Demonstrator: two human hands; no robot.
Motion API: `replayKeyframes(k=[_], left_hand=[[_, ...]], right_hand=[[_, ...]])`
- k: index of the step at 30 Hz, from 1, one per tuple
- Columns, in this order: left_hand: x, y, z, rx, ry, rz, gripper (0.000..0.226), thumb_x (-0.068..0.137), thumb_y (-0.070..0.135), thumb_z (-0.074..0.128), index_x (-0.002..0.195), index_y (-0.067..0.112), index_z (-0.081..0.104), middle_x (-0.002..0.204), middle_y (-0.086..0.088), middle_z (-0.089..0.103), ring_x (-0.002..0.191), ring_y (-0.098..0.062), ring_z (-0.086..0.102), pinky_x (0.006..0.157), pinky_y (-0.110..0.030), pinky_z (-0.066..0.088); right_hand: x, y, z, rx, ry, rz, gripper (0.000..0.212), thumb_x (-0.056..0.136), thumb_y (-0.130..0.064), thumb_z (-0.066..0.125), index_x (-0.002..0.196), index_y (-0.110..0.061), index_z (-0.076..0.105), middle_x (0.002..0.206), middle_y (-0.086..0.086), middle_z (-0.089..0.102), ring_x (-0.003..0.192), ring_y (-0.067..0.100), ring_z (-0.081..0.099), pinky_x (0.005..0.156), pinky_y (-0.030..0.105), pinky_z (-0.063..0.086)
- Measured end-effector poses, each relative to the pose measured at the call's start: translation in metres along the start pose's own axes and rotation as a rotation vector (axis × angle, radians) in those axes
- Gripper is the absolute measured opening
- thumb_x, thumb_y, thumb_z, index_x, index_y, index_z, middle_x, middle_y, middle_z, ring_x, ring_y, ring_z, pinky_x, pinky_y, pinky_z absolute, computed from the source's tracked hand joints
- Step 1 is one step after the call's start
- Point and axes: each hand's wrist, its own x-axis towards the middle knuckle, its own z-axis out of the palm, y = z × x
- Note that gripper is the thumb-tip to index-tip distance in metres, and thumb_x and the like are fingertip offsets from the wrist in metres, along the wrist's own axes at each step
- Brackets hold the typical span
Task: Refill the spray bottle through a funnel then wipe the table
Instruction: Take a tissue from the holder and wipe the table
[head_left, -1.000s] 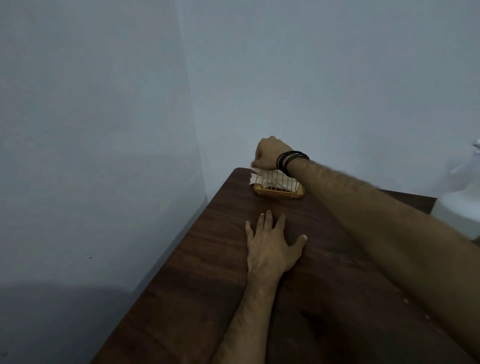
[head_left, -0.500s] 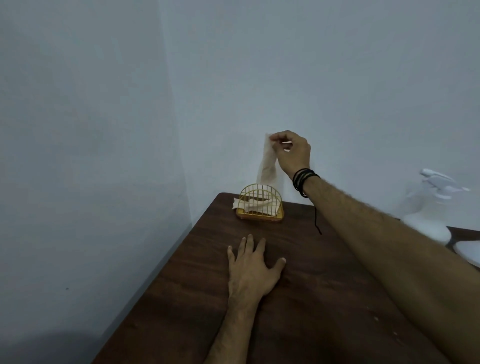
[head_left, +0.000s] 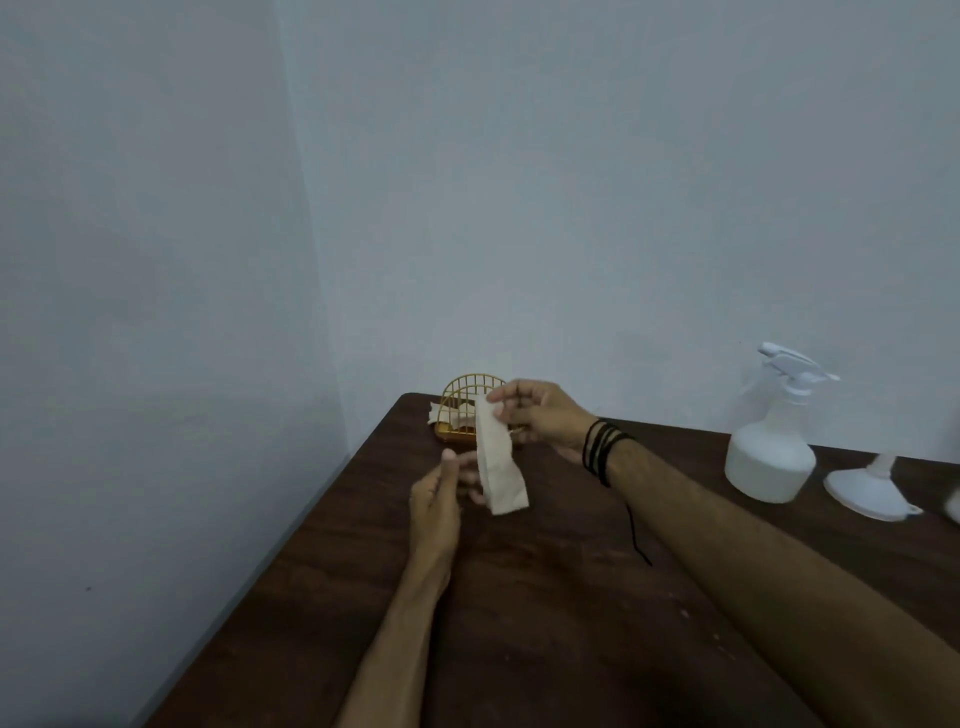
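Observation:
My right hand (head_left: 537, 415) pinches the top of a folded paper napkin (head_left: 500, 467), which hangs down above the dark wooden table (head_left: 545, 623). Just left of the napkin's lower end, my left hand (head_left: 439, 501) is raised off the table with fingers relaxed and reaching toward it; whether they touch it is unclear. A white spray bottle (head_left: 771, 441) stands upright at the right near the wall. Beside it a white funnel (head_left: 867, 491) lies upside down on the table.
A gold wire napkin holder (head_left: 462, 410) with more napkins stands in the table's far left corner, partly behind my right hand. Walls close in the table at the back and left. The table's left edge runs diagonally toward me.
My right hand has come down and toward me with the napkin pulled from the holder. My left hand has lifted off the table toward the napkin.

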Motion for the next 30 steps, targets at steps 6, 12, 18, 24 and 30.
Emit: replayKeyframes(k=[6,12,18,24,30], left_hand=[[0.008,-0.011,-0.004,0.026,-0.062,-0.01,0.013,0.095,0.015,0.066,0.103,0.019,0.076,0.094,0.003,0.077,0.091,-0.01,0.072,0.072,-0.024,0.057],[0.011,-0.017,-0.003,0.116,-0.029,0.044,0.007,0.093,0.016,0.067,0.091,0.018,0.074,0.086,0.004,0.074,0.086,-0.009,0.069,0.07,-0.022,0.055],[0.007,-0.014,-0.007,0.089,-0.011,0.067,0.006,0.092,0.015,0.07,0.09,0.019,0.074,0.086,0.001,0.075,0.085,-0.009,0.071,0.071,-0.021,0.056],[-0.016,0.005,-0.001,-0.083,-0.03,-0.088,0.017,0.083,-0.002,0.074,0.092,0.013,0.075,0.083,0.0,0.076,0.076,-0.003,0.071,0.064,-0.015,0.055],[-0.053,0.011,0.015,-0.141,-0.103,-0.158,0.01,0.088,-0.003,0.07,0.091,0.006,0.073,0.082,-0.01,0.075,0.068,-0.014,0.07,0.06,-0.022,0.058]], right_hand=[[-0.012,0.03,0.02,-0.001,0.026,-0.009,0.029,0.085,0.007,0.069,0.111,-0.005,0.065,0.087,0.0,0.065,0.076,0.008,0.067,0.063,0.023,0.057],[-0.021,0.044,0.028,-0.145,0.216,-0.01,0.026,0.076,0.003,0.08,0.094,-0.012,0.067,0.086,0.006,0.068,0.078,0.016,0.067,0.066,0.03,0.061],[-0.047,0.058,0.048,-0.217,0.282,0.017,0.014,0.09,-0.032,0.07,0.088,-0.019,0.076,0.08,0.004,0.074,0.074,0.015,0.069,0.069,0.032,0.059],[-0.088,0.048,0.043,-0.297,0.219,0.013,0.029,0.079,-0.044,0.079,0.099,-0.023,0.079,0.09,-0.009,0.077,0.086,0.001,0.071,0.07,0.015,0.055],[-0.123,0.051,0.023,-0.17,0.322,0.072,0.007,0.086,-0.023,0.075,0.09,-0.022,0.081,0.091,-0.002,0.078,0.087,0.008,0.071,0.075,0.023,0.058]])
